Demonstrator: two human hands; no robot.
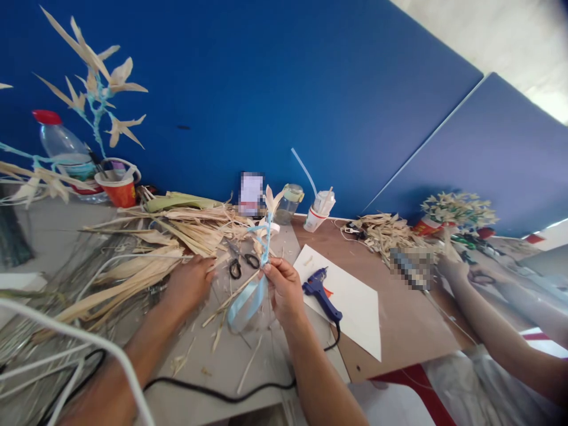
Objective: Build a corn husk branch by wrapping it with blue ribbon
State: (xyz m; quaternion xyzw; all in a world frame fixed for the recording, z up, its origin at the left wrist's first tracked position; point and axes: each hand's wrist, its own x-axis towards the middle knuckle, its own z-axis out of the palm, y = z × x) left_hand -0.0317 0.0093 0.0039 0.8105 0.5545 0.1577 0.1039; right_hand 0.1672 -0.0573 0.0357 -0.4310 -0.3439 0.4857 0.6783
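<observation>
My right hand (286, 290) is closed, pinching the stem of a corn husk flower (268, 228) upright between thumb and fingers. Light-blue tape winds around that stem, and a loose end of the blue tape (244, 307) curls below my hand. Over at the edge of the dried corn husks (186, 219), my left hand (190, 287) rests low with its fingers curled together; what they hold is hidden. Black-handled scissors (242, 263) lie between my hands. Right of my right hand, a blue glue gun (322, 293) lies on a white sheet (359, 313).
A red paper cup (118, 189) holding a husk-flower branch stands at back left beside a plastic bottle (66, 148). A glass jar (289, 204) and white cup (315, 216) stand by the blue partition. Black cable (222, 395) crosses the front. At right are a co-worker's arms (492, 319).
</observation>
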